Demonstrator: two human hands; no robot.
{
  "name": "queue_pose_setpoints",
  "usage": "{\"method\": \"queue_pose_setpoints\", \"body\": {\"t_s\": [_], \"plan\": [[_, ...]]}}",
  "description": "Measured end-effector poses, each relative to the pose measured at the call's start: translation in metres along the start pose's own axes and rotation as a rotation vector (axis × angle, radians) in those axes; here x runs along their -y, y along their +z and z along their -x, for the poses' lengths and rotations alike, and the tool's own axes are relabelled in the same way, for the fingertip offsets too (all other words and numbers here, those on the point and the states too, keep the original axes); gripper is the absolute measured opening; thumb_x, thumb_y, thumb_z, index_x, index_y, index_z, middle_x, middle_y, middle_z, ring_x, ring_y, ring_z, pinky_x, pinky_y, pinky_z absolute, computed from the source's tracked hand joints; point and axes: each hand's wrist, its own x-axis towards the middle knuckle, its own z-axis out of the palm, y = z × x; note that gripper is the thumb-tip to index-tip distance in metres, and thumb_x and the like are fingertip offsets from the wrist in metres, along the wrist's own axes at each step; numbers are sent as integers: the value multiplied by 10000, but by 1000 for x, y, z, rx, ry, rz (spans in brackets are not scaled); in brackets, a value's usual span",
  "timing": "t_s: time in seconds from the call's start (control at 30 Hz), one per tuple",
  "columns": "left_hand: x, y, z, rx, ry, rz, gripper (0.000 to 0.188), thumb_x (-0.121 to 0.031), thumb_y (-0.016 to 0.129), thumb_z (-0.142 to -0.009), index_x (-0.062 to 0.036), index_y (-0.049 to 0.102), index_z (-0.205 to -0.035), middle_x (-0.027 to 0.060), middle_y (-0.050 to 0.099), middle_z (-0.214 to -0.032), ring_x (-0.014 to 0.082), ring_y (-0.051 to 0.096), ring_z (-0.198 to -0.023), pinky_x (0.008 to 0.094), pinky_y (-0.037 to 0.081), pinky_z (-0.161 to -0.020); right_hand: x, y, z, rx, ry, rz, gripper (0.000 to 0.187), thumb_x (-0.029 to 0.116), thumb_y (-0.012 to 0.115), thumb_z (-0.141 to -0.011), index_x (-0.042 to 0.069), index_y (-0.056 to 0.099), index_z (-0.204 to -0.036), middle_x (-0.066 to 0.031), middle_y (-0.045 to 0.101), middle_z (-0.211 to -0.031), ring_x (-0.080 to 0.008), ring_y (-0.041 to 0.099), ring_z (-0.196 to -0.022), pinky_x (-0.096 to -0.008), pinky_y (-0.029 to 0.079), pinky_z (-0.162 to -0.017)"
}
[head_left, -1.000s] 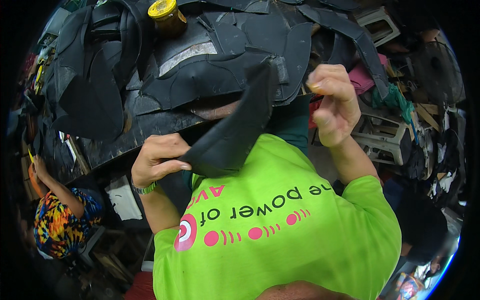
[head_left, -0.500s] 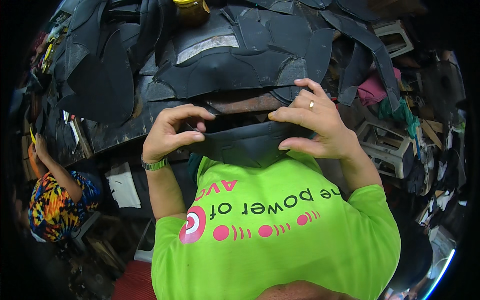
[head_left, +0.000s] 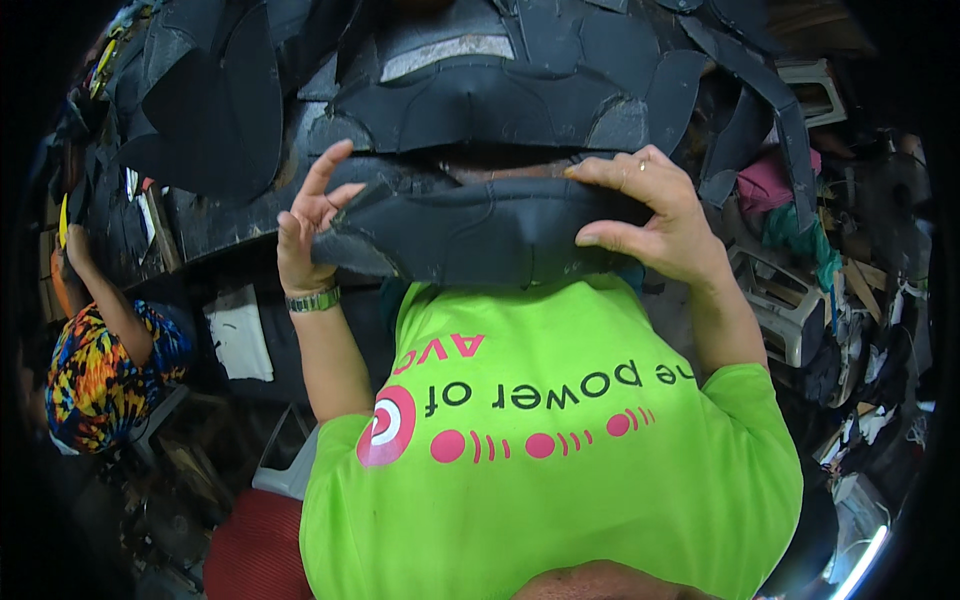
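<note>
A black stitched shoe upper (head_left: 470, 235) is spread out in front of my chest, its seams curving across the face toward me. My right hand (head_left: 650, 205) pinches its right part, fingers over the top edge and thumb on the front. At the left end, my left hand (head_left: 318, 215) has its fingers apart, beside the tip of the upper; whether they touch it is hard to tell. Just beyond lies a similar black upper (head_left: 480, 110) on the dark work table (head_left: 225, 240), with roughened grey patches at its ends.
More black cut pieces (head_left: 215, 110) are heaped across the table. At the right are a pale plastic stool (head_left: 775, 320), a pink cloth (head_left: 770, 185) and a green bag (head_left: 810, 240). A person in a multicoloured shirt (head_left: 100, 370) is at the left, a yellow object in hand.
The shoe upper has opened from a folded, cupped shape to a flatter spread and risen slightly. My left fingers have gone from a pinch to spread apart. My right hand keeps its hold.
</note>
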Motion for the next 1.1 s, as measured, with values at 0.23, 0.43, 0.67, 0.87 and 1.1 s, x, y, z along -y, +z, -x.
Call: {"method": "queue_pose_setpoints", "body": {"t_s": [0.23,0.43,0.67,0.87,1.1], "plan": [[17,-2,-3,-43,77,213,1265,-790,683,-701,64,220,-1512,312,592,-1268,328,660,-1126,417,539,-976,-9,6,8,-9,147,-118,482,242,859,-720,79,716,-1151,-70,727,-1139,-193,676,-943,-293,438,-829],[19,-2,-4,-74,83,292,1267,-758,729,-684,79,245,-1504,266,576,-1316,307,639,-1160,425,514,-1007,-13,13,3,-32,185,-295,460,175,844,-744,26,696,-1153,-119,723,-1120,-218,688,-1003,-309,499,-911],[20,10,-7,-22,109,267,1196,-576,812,-740,33,167,-1543,251,568,-1333,360,573,-1247,470,429,-1095,-13,9,4,-74,267,-374,417,237,827,-795,29,701,-1135,-81,722,-1090,-154,661,-969,-283,493,-891],[20,18,-12,-90,157,244,952,-319,778,-844,24,211,-1528,226,627,-1238,327,629,-1177,464,497,-1045,-10,9,0,-55,343,-461,407,223,825,-806,32,704,-1144,-57,710,-1058,-115,637,-934,-258,499,-845],[16,34,-13,-217,145,127,799,-116,678,-877,-4,234,-1531,216,589,-1290,296,633,-1167,419,516,-1023,-13,11,-1,-16,391,-497,393,162,825,-806,16,699,-1149,-61,709,-1110,-109,634,-976,-258,496,-882]]}}
